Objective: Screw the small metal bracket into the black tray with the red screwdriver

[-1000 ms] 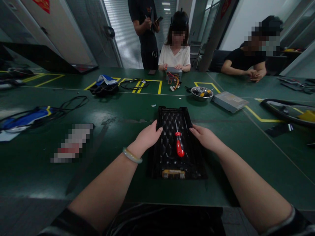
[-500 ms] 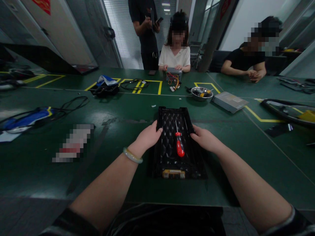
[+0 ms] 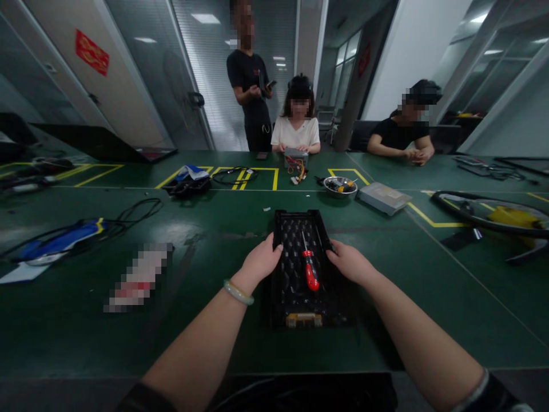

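Note:
A black rectangular tray-like part [image 3: 291, 286] with a dimpled inner surface rests on the green table in front of me. Inside it lies a screwdriver [image 3: 310, 269] with a red and black handle, its shaft pointing away from me. My left hand [image 3: 262, 257] grips the part's left side, thumb over the edge and the other fingers hidden beneath. On the opposite side, my right hand [image 3: 350, 262] holds the right edge in the same way. A yellowish connector strip [image 3: 303, 318] shows at the near end of the part.
Beyond the part stand a metal bowl [image 3: 339, 186] of small items and a flat grey metal box [image 3: 384, 198]. Cables and a blue item [image 3: 64, 239] lie to the left, with a blurred-out object [image 3: 139, 277] nearer. A seated person [image 3: 295, 131] handles a grey box with coloured wires.
The view has tilted up, so the table scene sits lower and more of the room shows. Both hands keep their hold on the black part, and the screwdriver stays inside it.

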A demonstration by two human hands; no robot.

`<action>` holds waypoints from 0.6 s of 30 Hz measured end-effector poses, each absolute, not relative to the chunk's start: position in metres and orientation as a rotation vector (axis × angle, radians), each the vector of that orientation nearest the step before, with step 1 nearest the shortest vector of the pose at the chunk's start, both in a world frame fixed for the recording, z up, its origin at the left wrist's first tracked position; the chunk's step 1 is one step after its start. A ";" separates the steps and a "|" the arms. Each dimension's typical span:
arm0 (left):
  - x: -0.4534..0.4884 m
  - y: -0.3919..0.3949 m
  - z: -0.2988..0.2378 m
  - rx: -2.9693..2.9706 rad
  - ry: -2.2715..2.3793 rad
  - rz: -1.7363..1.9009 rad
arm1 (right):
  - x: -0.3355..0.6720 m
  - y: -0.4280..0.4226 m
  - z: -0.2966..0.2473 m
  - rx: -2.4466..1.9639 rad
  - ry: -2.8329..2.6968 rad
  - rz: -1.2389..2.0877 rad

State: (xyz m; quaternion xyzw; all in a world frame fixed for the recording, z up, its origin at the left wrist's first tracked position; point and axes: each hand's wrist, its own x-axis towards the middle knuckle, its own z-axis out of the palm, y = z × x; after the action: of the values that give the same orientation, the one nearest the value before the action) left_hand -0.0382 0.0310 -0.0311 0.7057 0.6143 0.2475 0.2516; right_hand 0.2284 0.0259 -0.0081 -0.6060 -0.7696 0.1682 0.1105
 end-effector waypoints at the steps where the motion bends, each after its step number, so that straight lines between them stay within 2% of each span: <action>1: -0.037 0.031 -0.030 1.916 1.682 0.670 | 0.228 0.025 -0.008 -1.808 -2.258 0.485; 18: -0.037 0.035 -0.029 1.809 1.767 0.574 | 0.247 0.006 -0.007 -2.153 -2.189 0.346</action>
State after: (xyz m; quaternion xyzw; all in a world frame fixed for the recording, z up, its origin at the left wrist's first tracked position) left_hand -0.0373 0.0348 -0.0289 0.6716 0.6559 0.2129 0.2708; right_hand 0.2469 0.0059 -0.0067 -0.6965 -0.7083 0.1120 0.0261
